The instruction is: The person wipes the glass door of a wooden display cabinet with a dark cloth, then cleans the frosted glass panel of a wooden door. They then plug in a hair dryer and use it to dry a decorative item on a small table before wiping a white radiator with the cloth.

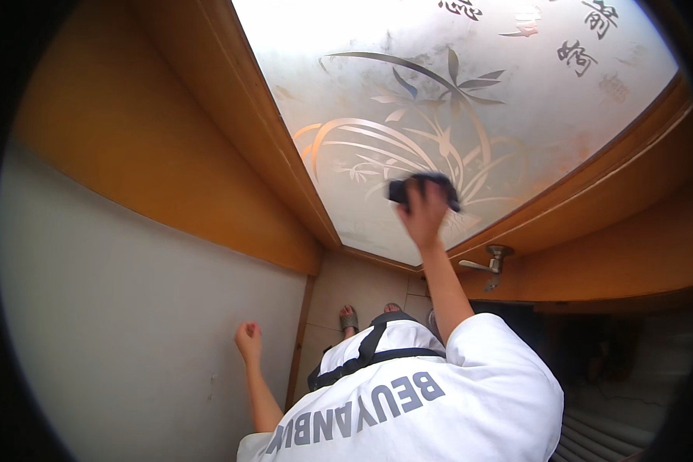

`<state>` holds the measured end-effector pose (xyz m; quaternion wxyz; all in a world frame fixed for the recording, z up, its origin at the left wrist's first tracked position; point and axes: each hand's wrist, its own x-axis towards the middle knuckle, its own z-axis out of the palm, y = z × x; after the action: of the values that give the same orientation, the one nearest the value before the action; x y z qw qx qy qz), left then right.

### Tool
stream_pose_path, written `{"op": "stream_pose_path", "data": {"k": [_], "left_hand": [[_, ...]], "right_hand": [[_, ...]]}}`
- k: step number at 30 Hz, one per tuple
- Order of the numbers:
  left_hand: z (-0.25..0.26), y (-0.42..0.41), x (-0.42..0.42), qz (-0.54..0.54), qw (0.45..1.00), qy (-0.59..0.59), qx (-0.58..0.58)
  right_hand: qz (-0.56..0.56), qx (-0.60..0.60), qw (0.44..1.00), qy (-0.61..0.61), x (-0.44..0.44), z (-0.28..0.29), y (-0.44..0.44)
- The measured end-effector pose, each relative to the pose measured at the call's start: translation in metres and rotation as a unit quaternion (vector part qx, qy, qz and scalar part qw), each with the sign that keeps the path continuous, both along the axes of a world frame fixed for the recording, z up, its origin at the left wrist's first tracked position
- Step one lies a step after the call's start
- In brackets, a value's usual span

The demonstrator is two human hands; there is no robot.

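Note:
My right hand (426,218), slightly blurred, grips a dark cloth (400,192) against the lower part of a frosted glass panel (543,124). Clear plant shapes and written characters decorate the panel, and faint smudges show on it. Some of the etched stems pass behind the cloth. My left hand (248,341) hangs low on the left, in front of a white wall (150,323). Its fingers are curled in, and nothing shows in them; whether it touches the wall I cannot tell.
A brown wooden door frame (231,138) borders the glass on the left. On the right, the wooden door edge (554,199) carries a metal lever handle (494,263) near my right forearm. Below are floor tiles (346,277) and my feet in sandals (349,319).

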<state>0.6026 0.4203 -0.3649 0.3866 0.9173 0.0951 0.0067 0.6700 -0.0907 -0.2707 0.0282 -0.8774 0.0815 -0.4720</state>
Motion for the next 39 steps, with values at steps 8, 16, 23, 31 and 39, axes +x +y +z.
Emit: {"op": "stream_pose_path", "data": {"k": [8, 16, 23, 31, 39], "left_hand": [[-0.123, 0.034, -0.119, -0.032, 0.961, 0.263, -0.076], [-0.108, 0.015, 0.021, -0.132, 0.972, 0.196, -0.012], [-0.107, -0.009, 0.053, -0.108, 0.971, 0.171, -0.126], [-0.166, 0.013, -0.076, -0.045, 0.881, 0.462, -0.091], [-0.167, -0.034, 0.004, -0.036, 0.891, 0.446, -0.07]], "right_hand": [[-0.092, 0.174, 0.961, -0.195, -0.008, -0.015, 0.0], [0.129, -0.136, 0.98, 0.065, 0.099, -0.017, 0.11], [-0.01, -0.182, 0.982, 0.048, 0.004, -0.026, 0.013], [0.002, -0.001, 0.984, -0.18, -0.154, 0.135, -0.074], [-0.112, -0.098, 0.941, -0.304, -0.157, 0.307, -0.147]]}}
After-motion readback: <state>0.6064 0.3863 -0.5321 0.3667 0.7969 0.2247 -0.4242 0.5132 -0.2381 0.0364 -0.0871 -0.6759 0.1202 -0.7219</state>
